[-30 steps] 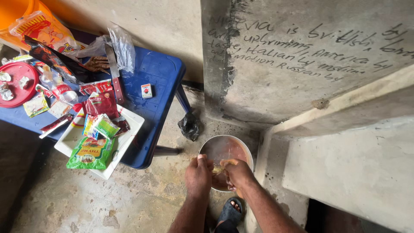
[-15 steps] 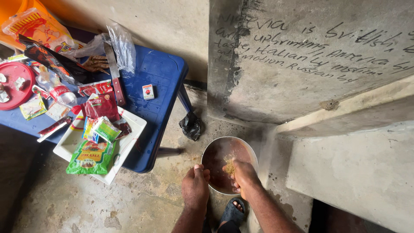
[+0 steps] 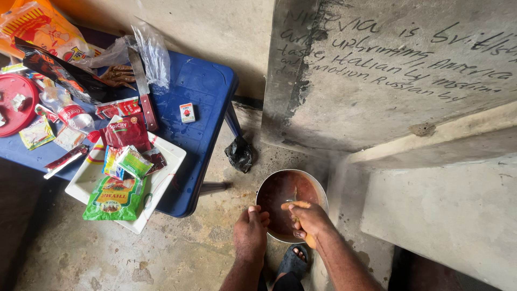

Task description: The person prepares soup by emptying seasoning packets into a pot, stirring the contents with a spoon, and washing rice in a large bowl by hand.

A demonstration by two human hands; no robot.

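- head view: a metal pot point(image 3: 318, 188) of reddish-brown liquid sits on the concrete floor point(image 3: 161, 253), just right of a blue table point(image 3: 207, 102).
- left hand point(image 3: 250, 233) curls over the pot's near rim, gripping it.
- right hand point(image 3: 308, 220) is closed around something yellowish inside the pot, perhaps a sponge.
- the table carries a white tray point(image 3: 167, 161), packets point(image 3: 116, 196), a knife point(image 3: 142, 94) and a red plate point(image 3: 19, 102).
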